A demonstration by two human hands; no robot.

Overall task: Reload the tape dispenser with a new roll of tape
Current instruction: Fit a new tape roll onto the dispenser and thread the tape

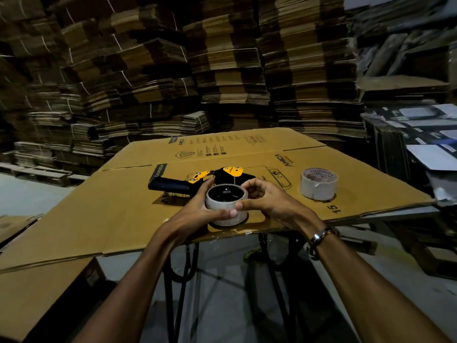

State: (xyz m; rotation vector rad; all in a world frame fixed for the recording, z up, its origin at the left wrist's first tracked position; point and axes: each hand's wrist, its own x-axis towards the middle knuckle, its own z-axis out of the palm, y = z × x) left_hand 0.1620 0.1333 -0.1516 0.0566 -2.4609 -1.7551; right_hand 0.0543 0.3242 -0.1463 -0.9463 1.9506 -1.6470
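A black and yellow tape dispenser (197, 180) lies on its side on a flattened cardboard sheet (123, 206), its dark handle pointing left. A pale roll of tape (226, 205) sits on the dispenser's black hub, seen from above. My left hand (197, 214) grips the roll's left and near side, thumb across its front. My right hand (269, 201) holds the roll's right side, its thumb meeting the left one. A second pale roll (318, 183), with printing inside its core, stands to the right.
The cardboard sheet lies over a table with black metal legs (183, 268). Tall stacks of flattened cartons (222, 70) fill the background. Dark printed boxes (420, 134) stand at the right. More cardboard (37, 293) lies at the lower left.
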